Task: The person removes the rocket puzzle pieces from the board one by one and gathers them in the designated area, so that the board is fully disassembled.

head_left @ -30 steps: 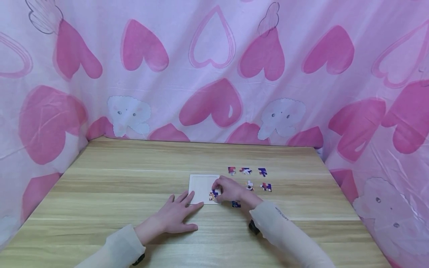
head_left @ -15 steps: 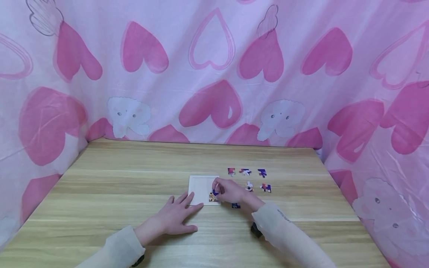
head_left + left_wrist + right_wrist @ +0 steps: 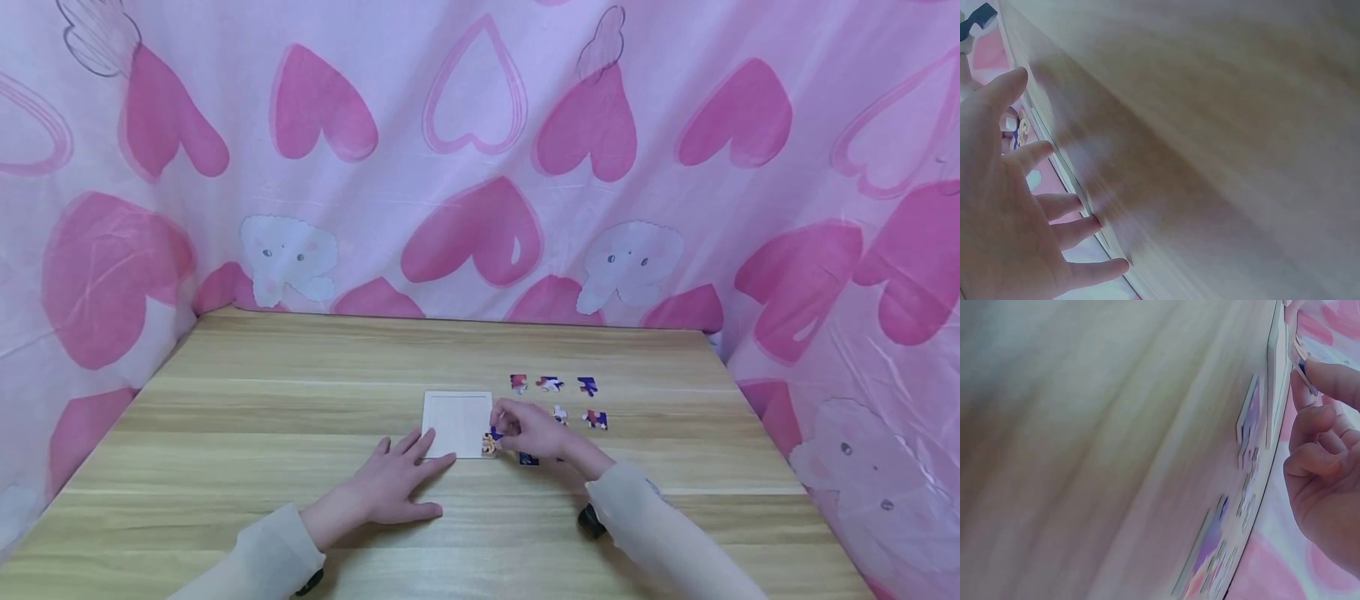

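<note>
A jigsaw piece (image 3: 490, 443) with an orange, white and dark blue print is pinched between thumb and fingers of my right hand (image 3: 528, 429), over the lower right edge of a pale square puzzle tray (image 3: 455, 425). In the right wrist view the piece (image 3: 1303, 364) is tilted and clear of the table. My left hand (image 3: 393, 483) lies with spread, fairly straight fingers, fingertips at the tray's left and lower edges. The left wrist view shows that hand (image 3: 1022, 206) from the palm side, holding nothing.
Right of the tray lie several loose jigsaw pieces, among them a red one (image 3: 518, 383), a purple one (image 3: 588, 386), a red and purple one (image 3: 596, 419) and a dark blue one (image 3: 528, 459). A pink heart-print curtain (image 3: 472, 233) surrounds the wooden table (image 3: 300, 400).
My right hand has shifted a little rightward with the jigsaw piece, from inside the tray's lower right corner to over its right edge. My left hand has stayed in place.
</note>
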### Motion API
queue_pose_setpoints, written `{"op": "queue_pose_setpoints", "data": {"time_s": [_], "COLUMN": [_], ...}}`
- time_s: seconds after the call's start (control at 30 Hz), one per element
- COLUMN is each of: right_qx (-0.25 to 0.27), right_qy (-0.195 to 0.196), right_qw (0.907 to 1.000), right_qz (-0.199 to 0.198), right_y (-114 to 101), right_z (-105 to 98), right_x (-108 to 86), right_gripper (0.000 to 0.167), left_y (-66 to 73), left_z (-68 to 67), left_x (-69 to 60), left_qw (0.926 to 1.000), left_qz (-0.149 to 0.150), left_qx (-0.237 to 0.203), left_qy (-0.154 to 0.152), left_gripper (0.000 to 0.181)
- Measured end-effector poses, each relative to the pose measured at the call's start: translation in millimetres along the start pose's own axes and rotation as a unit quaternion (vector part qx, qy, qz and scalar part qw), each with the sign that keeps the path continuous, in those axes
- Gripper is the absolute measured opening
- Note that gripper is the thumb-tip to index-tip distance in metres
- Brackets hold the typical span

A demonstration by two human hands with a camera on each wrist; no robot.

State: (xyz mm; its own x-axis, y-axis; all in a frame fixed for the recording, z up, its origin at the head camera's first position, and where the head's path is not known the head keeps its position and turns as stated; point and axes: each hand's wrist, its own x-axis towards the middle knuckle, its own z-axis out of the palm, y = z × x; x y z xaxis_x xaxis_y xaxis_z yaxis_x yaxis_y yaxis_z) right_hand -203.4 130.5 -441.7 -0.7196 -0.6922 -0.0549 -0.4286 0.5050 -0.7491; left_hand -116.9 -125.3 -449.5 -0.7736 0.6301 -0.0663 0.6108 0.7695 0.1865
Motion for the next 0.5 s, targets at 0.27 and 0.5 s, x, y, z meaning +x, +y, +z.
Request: {"op": "queue_pose_setpoints", "data": {"time_s": [0.27,0.5], "right_qx": [0.011,0.021], "right_qy": [0.014,0.007], "right_qw": [0.9998,0.9997], "right_qz": [-0.008,0.008], "right_y": [10,13], "right_z": [-8,-21], "right_x": [-16.2,-33.0], "right_gripper": [0.025,0.024], "left_y": [0.8,0.9], "left_z": [-1.7,-1.8], "left_x": [-0.3,0.2], "left_qw": [1.0,1.0], "left_qz": [0.002,0.003], "left_qx": [-0.002,0.001], "left_qy": [0.004,0.005], "left_gripper": [0.067,0.066]}}
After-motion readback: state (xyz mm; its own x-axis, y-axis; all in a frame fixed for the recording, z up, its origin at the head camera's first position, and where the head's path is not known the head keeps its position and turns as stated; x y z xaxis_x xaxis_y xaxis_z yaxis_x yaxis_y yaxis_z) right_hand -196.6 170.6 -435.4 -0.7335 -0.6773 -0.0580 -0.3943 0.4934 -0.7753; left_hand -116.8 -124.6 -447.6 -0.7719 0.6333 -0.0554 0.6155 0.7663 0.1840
